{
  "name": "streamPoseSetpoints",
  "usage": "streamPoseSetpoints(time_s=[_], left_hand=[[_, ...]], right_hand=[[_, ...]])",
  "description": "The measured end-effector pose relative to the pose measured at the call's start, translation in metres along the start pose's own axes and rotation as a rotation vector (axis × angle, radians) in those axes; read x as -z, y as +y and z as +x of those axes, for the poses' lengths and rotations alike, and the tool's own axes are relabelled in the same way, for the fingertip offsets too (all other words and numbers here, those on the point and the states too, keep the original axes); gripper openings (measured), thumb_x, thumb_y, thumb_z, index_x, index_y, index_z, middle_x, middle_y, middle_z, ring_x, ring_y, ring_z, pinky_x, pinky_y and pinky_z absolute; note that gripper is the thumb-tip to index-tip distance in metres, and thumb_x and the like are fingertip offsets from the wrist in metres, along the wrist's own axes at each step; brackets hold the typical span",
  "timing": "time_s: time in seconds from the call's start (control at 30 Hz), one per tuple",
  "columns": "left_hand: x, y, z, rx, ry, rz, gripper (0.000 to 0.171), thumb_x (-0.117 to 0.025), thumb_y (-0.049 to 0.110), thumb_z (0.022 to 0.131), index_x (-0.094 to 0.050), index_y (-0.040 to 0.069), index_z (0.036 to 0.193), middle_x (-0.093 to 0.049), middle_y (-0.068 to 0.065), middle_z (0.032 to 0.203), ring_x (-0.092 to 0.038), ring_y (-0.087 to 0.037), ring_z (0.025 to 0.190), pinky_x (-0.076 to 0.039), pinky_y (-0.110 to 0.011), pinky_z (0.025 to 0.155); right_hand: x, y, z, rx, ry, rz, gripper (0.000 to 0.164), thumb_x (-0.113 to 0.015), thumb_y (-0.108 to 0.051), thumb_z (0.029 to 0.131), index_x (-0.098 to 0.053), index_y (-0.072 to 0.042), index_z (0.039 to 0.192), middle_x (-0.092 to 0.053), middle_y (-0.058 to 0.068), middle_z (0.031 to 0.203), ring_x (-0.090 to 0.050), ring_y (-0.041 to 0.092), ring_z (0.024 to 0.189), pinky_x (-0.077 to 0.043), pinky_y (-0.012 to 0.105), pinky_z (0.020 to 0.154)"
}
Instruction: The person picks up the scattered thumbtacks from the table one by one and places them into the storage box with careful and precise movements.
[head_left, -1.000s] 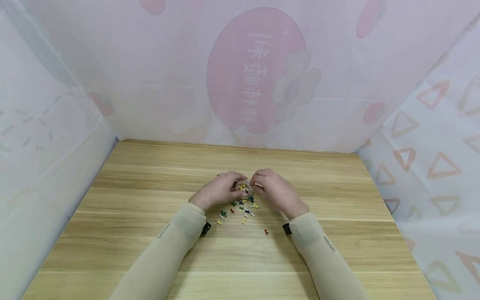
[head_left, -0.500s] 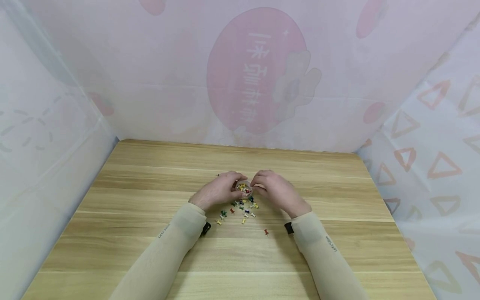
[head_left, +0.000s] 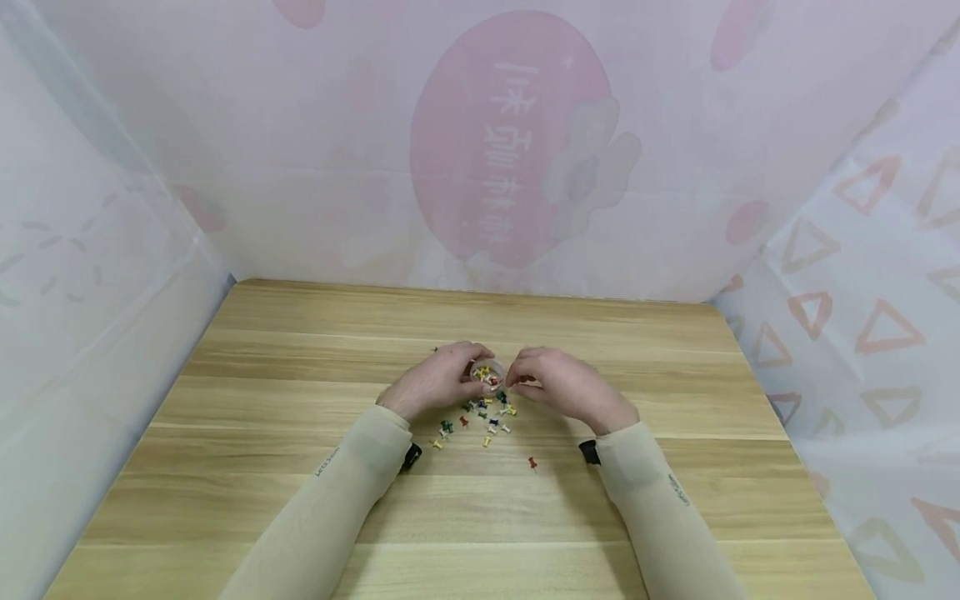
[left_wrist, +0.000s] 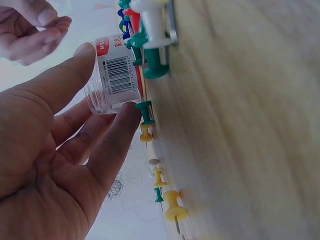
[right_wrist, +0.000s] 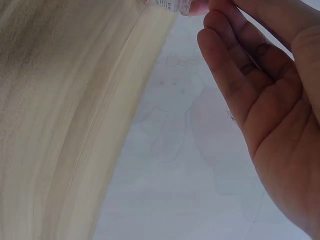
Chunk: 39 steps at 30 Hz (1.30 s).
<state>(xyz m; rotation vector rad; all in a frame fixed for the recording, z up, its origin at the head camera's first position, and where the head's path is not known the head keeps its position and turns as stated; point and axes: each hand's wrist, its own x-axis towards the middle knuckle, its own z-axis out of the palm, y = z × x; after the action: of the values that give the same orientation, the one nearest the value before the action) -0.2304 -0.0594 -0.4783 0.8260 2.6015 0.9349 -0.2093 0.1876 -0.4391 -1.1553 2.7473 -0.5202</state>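
Observation:
My left hand (head_left: 442, 379) grips a small clear jar (left_wrist: 119, 70) with a white and red barcode label. In the head view, yellow pushpins (head_left: 483, 372) and a red pushpin (head_left: 493, 382) show inside the jar's open mouth. Just right of the jar is my right hand (head_left: 573, 390), fingers loosely bent and nothing visible between them. From the right wrist, the extended fingers of that hand appear close to the jar. Loose pushpins in green, white, yellow, blue and red lie below the jar, among them a green pushpin (left_wrist: 145, 112) beside a left fingertip.
A lone red pushpin (head_left: 532, 462) lies nearer the front, apart from the others. The wooden table (head_left: 300, 358) meets a pale printed cloth (head_left: 322, 208) behind, with more cloth along both sides.
My right hand has drawn back to the right from the jar's mouth. A red pushpin now shows inside the jar. My left hand keeps its grip in the same place.

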Motion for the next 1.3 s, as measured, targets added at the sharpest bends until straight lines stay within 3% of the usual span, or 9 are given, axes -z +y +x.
streamPoseSetpoints(time_s=[0.33,0.6,0.9,1.07,1.3], left_hand=[[0.000,0.002,-0.001,0.017,0.005,0.013,0.059,-0.076,0.034,0.094,-0.056,0.013,0.145,-0.063,-0.008,0.135,-0.059,-0.024,0.121,-0.047,-0.042,0.104],[0.000,0.001,0.000,0.024,0.003,0.020,0.062,-0.076,0.038,0.094,-0.055,0.015,0.147,-0.062,-0.006,0.138,-0.057,-0.021,0.124,-0.046,-0.042,0.106],[0.000,0.001,-0.001,0.028,0.003,0.045,0.066,-0.076,0.039,0.094,-0.053,0.015,0.150,-0.060,-0.006,0.142,-0.055,-0.020,0.127,-0.044,-0.040,0.109],[-0.001,0.000,0.000,0.034,-0.011,0.089,0.068,-0.073,0.041,0.095,-0.050,0.014,0.154,-0.055,-0.007,0.150,-0.050,-0.023,0.136,-0.039,-0.041,0.114],[-0.001,0.001,-0.001,0.034,-0.012,0.087,0.068,-0.073,0.042,0.095,-0.050,0.015,0.154,-0.052,-0.007,0.153,-0.045,-0.025,0.142,-0.035,-0.043,0.118]], right_hand=[[-0.003,-0.010,-0.016,0.141,-0.065,-0.052,0.011,-0.076,-0.012,0.094,-0.079,-0.015,0.104,-0.071,-0.007,0.102,-0.064,0.007,0.093,-0.055,0.027,0.084],[-0.013,-0.011,-0.026,0.197,-0.141,-0.066,0.008,-0.077,-0.013,0.093,-0.078,-0.017,0.100,-0.071,-0.008,0.099,-0.064,0.005,0.091,-0.055,0.023,0.083],[-0.015,-0.021,-0.035,0.149,-0.325,-0.012,0.011,-0.079,-0.013,0.089,-0.075,-0.023,0.090,-0.067,-0.013,0.093,-0.059,0.004,0.083,-0.051,0.020,0.076],[-0.016,-0.024,-0.038,0.118,-0.363,-0.030,0.016,-0.077,-0.007,0.086,-0.075,-0.022,0.091,-0.067,-0.011,0.093,-0.057,0.003,0.083,-0.051,0.021,0.076],[-0.022,-0.026,-0.038,0.140,-0.385,-0.052,0.018,-0.077,-0.004,0.085,-0.074,-0.021,0.088,-0.065,-0.010,0.090,-0.054,0.002,0.078,-0.049,0.017,0.070]])
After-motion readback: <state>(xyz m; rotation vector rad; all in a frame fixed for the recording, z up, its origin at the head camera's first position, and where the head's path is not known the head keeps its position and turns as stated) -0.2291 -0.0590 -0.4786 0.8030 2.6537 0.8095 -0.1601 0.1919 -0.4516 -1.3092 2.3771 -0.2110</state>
